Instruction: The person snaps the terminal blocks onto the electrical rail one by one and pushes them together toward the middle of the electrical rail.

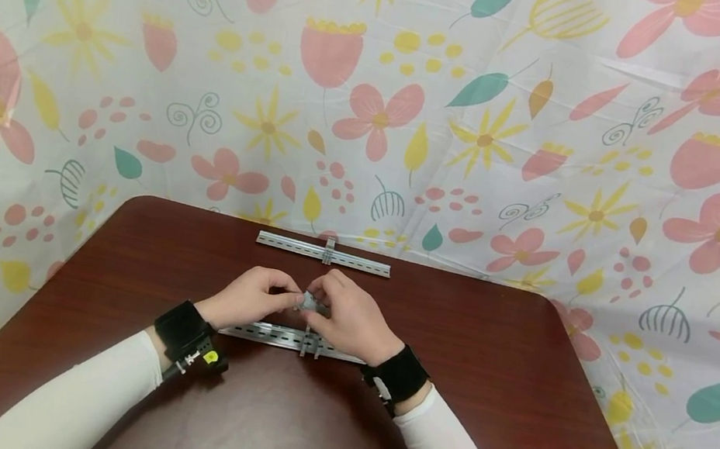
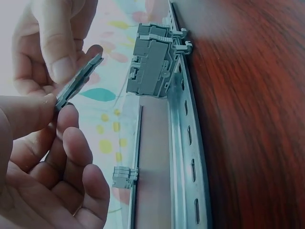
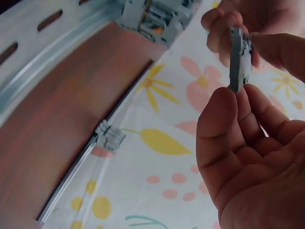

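Note:
A thin grey DIN-rail terminal block is held up between both hands, over the table. My left hand pinches one end between thumb and fingers. From the other side my right hand pinches it too, its fingers partly hiding the piece in the head view. Just below the hands lies a slotted metal DIN rail, with grey terminal blocks clipped on it near the middle. The held block is apart from this rail.
Farther back on the dark red-brown table lies a second DIN rail, carrying a small cluster of grey terminal blocks. A flower-printed curtain hangs behind the table's back edge.

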The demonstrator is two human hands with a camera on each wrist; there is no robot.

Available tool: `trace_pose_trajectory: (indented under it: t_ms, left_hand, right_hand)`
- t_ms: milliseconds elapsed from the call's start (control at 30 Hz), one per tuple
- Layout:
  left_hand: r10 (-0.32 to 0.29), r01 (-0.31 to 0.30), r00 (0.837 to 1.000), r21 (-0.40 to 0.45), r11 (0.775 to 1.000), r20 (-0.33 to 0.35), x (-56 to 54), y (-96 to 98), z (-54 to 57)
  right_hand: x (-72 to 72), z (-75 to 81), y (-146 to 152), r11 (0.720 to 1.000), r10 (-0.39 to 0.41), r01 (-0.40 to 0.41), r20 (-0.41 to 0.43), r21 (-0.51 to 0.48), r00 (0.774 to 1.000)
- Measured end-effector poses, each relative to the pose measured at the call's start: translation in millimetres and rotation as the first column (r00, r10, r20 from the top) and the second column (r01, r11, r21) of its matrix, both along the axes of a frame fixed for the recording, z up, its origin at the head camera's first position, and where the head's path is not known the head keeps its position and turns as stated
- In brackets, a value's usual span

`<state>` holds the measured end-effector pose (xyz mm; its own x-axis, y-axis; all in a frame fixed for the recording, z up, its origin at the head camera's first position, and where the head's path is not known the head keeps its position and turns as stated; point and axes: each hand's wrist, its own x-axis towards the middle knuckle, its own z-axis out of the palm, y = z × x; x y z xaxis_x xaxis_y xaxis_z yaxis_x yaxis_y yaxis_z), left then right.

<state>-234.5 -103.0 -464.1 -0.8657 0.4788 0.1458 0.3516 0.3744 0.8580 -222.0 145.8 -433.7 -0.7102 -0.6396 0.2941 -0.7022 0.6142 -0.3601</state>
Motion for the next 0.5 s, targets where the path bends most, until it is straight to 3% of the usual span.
trace_pose_trajectory:
  t_ms: [200,400,500]
  left_hand:
    - [-0.022,0.022,1.000,-0.004,1.000,-0.001,1.6,-1.9,3.5]
    - [-0.081,0.080,0.997,-0.030,0.996,-0.019,3.6,-0.8,5.6]
    - [-0.102,0.101,0.994,-0.031,0.994,-0.024,5.8,0.3,8.3]
  right_hand:
    - [-7.9,5.7,15,0.999,0.030,-0.023,0.149,-0.049,0.988]
    - [-13.4,6.5,28,0.997,0.034,-0.009,0.323,-0.081,0.946]
    - [-13.4,6.6,29,0.995,0.072,-0.041,0.363,-0.093,0.929]
